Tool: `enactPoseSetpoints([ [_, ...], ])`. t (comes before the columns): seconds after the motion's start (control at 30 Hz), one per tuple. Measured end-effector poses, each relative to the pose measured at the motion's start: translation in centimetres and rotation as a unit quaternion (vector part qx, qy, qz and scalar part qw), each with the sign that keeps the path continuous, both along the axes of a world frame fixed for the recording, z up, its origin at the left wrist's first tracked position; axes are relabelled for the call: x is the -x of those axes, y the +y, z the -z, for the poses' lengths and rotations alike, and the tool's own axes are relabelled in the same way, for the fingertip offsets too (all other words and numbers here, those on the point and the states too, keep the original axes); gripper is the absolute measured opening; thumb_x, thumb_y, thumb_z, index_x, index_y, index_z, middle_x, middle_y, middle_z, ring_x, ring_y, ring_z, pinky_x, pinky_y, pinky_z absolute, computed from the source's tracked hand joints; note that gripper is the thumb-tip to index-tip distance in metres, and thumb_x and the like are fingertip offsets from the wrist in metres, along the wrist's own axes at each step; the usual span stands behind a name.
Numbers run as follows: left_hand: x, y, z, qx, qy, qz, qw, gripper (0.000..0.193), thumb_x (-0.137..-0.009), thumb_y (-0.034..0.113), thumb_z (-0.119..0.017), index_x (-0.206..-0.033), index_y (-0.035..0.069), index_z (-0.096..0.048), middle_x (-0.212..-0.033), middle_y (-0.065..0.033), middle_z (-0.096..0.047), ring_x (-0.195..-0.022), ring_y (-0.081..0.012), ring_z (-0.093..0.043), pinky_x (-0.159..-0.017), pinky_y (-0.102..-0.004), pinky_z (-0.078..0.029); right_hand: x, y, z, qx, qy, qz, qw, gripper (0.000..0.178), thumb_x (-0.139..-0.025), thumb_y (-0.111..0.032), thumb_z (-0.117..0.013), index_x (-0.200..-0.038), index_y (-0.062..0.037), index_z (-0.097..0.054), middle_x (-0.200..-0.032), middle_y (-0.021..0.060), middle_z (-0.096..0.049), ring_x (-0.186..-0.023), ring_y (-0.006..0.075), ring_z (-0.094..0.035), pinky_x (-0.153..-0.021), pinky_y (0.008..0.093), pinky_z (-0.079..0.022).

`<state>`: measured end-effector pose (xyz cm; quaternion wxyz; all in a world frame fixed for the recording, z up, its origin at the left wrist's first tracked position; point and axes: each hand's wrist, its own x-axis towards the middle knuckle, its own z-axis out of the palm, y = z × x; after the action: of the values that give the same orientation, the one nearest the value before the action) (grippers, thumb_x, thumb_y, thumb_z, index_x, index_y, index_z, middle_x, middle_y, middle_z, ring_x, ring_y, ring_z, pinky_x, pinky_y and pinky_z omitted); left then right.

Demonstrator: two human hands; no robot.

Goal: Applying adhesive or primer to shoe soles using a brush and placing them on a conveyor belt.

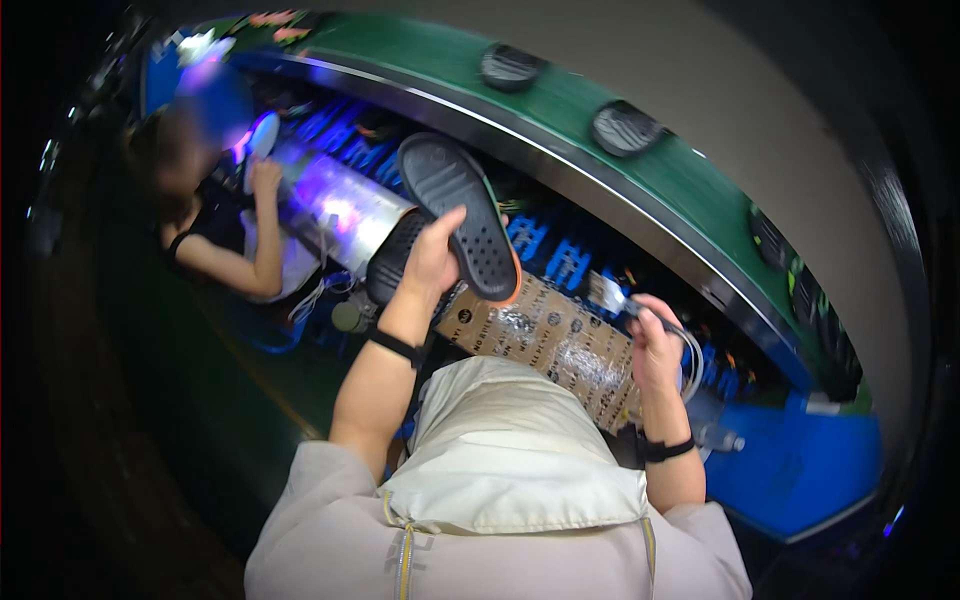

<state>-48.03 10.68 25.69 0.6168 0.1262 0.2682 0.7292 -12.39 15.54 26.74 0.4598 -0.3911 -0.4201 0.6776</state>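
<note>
My left hand [434, 254] is closed around the edge of a black shoe sole [455, 210], thumb on top. The sole has grooves at its far end, small holes at its near end and an orange rim. Beneath it, partly hidden by my hand, another dark sole [390, 258] lies on the bench. On the right, my right hand [655, 345] grips a small corded hand tool [608, 294] with a flat, whitish head; its exact kind is unclear. A pale cable [694, 362] loops beside that wrist. The tool and the held sole are apart.
A brown printed cardboard sheet [560, 335] covers the bench before me. Beyond runs a green conveyor [440, 60] with a metal edge, carrying several dark soles [627, 128]. A co-worker [215, 230] sits at the left under purple light. A clear bottle [718, 437] lies by a blue surface [800, 460].
</note>
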Motion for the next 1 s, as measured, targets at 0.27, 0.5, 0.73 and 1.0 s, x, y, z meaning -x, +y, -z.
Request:
enactPoseSetpoints([
  [0.27,-8.1,-1.0,1.6,-0.111,-0.134,0.088,0.981,0.09,-0.1,0.071,-0.047,-0.158,0.002,-0.038,-0.157,-0.0225,-0.047,-0.145,-0.0422,-0.046,-0.122,-0.0575,-0.034,8.5,1.5,-6.2,-0.124,-0.024,-0.087,0.988,0.025,-0.092,-0.016,-0.075,-0.112,-0.0008,-0.076,-0.088,0.0007,-0.071,-0.077,0.0074,-0.061,-0.073,0.0243,-0.051],
  [0.5,-11.8,-1.1,-0.2,-0.011,-0.01,0.046,0.999,0.074,-0.111,0.062,-0.023,-0.159,0.009,-0.039,-0.16,-0.0095,-0.046,-0.149,-0.025,-0.042,-0.126,-0.0422,-0.03,10.9,2.5,-5.9,-0.145,-0.006,-0.032,0.989,0.022,-0.094,-0.013,-0.073,-0.113,-0.0033,-0.077,-0.087,-0.0012,-0.07,-0.077,0.0056,-0.06,-0.072,0.0224,-0.049],
  [0.73,-9.7,0.2,-0.9,-0.045,0.121,0.05,0.99,0.075,-0.11,0.064,-0.022,-0.151,0.008,-0.049,-0.144,-0.0118,-0.061,-0.133,-0.0265,-0.058,-0.117,-0.0447,-0.043,6.3,0.2,-7.0,-0.359,-0.251,-0.179,0.881,0.025,-0.089,-0.01,-0.078,-0.113,-0.0062,-0.077,-0.096,0.013,-0.074,-0.088,0.0267,-0.072,-0.078,0.0357,-0.055],
  [1.0,-11.4,-0.5,-1.5,-0.055,0.038,0.056,0.996,0.075,-0.109,0.066,-0.023,-0.155,0.012,-0.046,-0.151,-0.0105,-0.056,-0.141,-0.0286,-0.052,-0.122,-0.0451,-0.038,4.1,0.4,-11.6,-0.266,-0.206,-0.14,0.931,0.024,-0.092,-0.011,-0.074,-0.114,-0.0014,-0.077,-0.105,0.0121,-0.077,-0.096,0.0186,-0.071,-0.089,0.0328,-0.056],
])
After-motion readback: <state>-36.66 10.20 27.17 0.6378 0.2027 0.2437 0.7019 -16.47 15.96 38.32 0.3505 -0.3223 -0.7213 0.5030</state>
